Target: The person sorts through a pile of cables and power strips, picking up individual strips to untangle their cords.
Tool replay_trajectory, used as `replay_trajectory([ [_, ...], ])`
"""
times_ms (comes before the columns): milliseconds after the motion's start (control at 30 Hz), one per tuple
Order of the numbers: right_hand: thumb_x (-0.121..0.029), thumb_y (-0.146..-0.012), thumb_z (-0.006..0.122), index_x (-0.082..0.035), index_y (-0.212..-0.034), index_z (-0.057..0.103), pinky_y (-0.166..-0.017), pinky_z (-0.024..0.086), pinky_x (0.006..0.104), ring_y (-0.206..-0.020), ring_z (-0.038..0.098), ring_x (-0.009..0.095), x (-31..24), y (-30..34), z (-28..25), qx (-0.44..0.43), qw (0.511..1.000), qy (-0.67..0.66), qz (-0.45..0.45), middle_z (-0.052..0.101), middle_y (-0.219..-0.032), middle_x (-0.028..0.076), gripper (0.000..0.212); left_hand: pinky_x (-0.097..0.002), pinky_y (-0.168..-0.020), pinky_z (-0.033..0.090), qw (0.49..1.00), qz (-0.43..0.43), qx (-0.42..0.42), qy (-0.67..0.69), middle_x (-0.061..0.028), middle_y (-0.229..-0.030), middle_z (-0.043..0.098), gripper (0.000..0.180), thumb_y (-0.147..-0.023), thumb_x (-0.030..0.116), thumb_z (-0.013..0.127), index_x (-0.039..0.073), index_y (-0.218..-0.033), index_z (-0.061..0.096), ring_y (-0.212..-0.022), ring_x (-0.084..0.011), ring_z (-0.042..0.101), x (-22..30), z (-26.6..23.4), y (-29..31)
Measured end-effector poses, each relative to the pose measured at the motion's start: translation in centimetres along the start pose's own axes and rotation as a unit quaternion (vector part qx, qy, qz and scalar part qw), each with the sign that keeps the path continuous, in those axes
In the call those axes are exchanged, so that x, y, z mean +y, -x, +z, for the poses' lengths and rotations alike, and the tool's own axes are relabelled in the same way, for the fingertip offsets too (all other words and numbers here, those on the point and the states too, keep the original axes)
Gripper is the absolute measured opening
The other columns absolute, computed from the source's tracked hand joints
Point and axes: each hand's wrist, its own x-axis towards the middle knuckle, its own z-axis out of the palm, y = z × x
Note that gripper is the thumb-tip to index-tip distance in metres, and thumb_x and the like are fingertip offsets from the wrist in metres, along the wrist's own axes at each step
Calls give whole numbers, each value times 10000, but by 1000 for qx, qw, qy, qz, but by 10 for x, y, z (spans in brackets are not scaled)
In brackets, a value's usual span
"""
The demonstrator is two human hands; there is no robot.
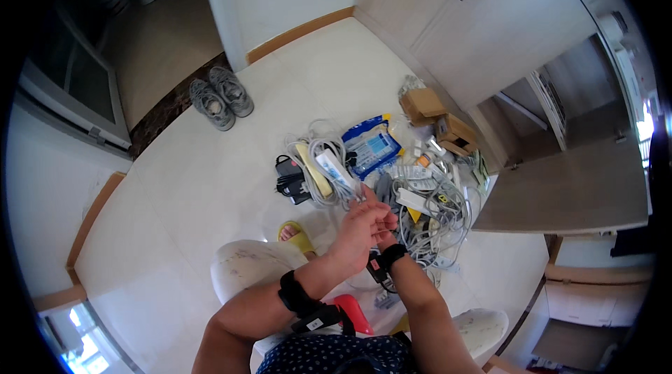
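Note:
My left hand [358,226] and my right hand [386,237] meet over the near edge of a cable heap. The left fingers are partly curled and overlap the right hand, hiding most of its fingers. Both hands look closed, around something too small or hidden to make out. Just beyond the left fingertips lie coiled grey cables [323,195] with a white power strip [336,168] and a yellowish strip [314,170]. Beside them is a black power adapter [289,172]. To the right spreads a tangle of grey cables [448,223] with a white block [416,201] in it.
A blue and white plastic package [372,144] and cardboard boxes [423,105] lie beyond the cables. An open cabinet door [567,192] juts out at the right. Grey shoes [221,99] stand near the doorway. Something red [353,314] lies between my legs.

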Motion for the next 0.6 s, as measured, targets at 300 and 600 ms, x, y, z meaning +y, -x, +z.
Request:
replay_trajectory([
  [300, -275, -855, 598, -79, -1121, 631, -838, 518, 373, -895, 668, 299, -28, 95, -79, -47, 988, 94, -112, 694, -977, 115, 331, -320, -806, 470, 997, -32, -33, -70, -76, -930, 629, 171, -901, 157, 565, 66, -1045, 554, -871, -192, 613, -47, 32, -4],
  [600, -165, -861, 664, -17, -1131, 627, -738, 512, 290, -796, 641, 158, -47, 222, -186, 35, 983, 182, 8, 684, -886, 83, 310, -339, -805, 488, 979, -67, -101, -163, -72, -958, 626, 176, -911, 168, 546, 64, -1052, 564, -913, -196, 609, -102, 81, -8],
])
